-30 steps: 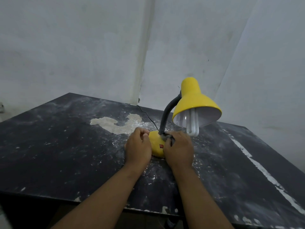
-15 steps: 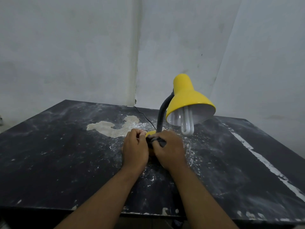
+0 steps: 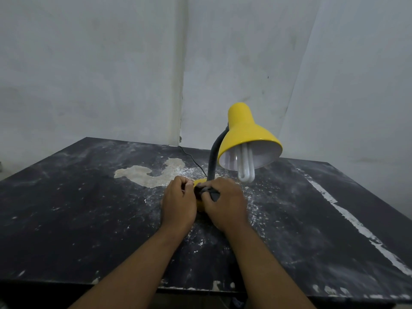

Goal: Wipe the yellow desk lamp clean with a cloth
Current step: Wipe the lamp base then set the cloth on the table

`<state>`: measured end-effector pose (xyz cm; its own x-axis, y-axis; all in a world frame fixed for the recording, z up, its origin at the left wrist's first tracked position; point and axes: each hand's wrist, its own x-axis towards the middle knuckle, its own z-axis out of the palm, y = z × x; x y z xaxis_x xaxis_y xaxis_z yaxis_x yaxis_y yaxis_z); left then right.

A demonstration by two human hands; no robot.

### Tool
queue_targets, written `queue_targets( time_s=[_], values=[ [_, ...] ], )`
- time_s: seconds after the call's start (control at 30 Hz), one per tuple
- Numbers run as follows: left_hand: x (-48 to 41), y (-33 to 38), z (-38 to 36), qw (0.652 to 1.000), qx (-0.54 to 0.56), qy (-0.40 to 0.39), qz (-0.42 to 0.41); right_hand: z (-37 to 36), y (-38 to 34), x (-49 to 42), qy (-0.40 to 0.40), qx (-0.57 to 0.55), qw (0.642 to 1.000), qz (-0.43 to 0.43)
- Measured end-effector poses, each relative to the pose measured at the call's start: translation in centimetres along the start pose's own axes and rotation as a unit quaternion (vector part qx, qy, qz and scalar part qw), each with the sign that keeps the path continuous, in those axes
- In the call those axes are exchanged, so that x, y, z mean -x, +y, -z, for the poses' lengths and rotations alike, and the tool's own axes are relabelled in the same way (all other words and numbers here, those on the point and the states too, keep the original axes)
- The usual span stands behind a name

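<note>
Grey-white walls meet in a corner behind a black surface (image 3: 78, 208), scuffed, dusted with white specks, pale worn patch (image 3: 153, 173) near the middle, white streak (image 3: 352, 221) running along the right side. Yellow desk lamp (image 3: 247, 134) stands near the centre of the surface, just right of the patch. Grey gooseneck (image 3: 213, 159) rises from the yellow base (image 3: 199, 182) and curves right; shade tilted toward the camera, white coiled bulb (image 3: 245, 166) poking out below the rim. Thin black cord (image 3: 191, 157) runs from the base back toward the wall corner.

Both hands sit on the base, covering most of it. Left hand (image 3: 178, 204) curled closed against the base's left side; can't tell if anything is inside the curl. Right hand (image 3: 225, 204) closed around a dark cloth (image 3: 208, 192), pressing it onto the top of the base right at the foot of the gooseneck. Hands nearly touching each other. Forearms bare.
</note>
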<state>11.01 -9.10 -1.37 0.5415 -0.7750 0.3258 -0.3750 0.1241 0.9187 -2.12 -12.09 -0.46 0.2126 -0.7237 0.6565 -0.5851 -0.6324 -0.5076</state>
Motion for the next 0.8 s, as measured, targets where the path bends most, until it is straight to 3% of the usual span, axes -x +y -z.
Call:
queue_targets(
  time_s=[0.13,0.43,0.63,0.8],
  values=[
    [-0.1,0.0,0.1,1.0,0.024,0.002,-0.009,0.1,-0.4,0.1,-0.004,-0.079,0.997,0.024],
    [-0.2,0.2,0.4,0.984,0.173,-0.037,-0.001,-0.3,0.0,-0.1,0.19,-0.121,0.972,-0.067],
    [0.2,0.6,1.0,0.976,0.147,-0.157,-0.018,-0.5,-0.6,0.0,0.036,-0.213,0.975,-0.049],
    [0.6,1.1,1.1,0.963,0.22,-0.156,-0.015,-0.6,-0.2,-0.3,0.058,-0.172,0.983,-0.03]
  ],
)
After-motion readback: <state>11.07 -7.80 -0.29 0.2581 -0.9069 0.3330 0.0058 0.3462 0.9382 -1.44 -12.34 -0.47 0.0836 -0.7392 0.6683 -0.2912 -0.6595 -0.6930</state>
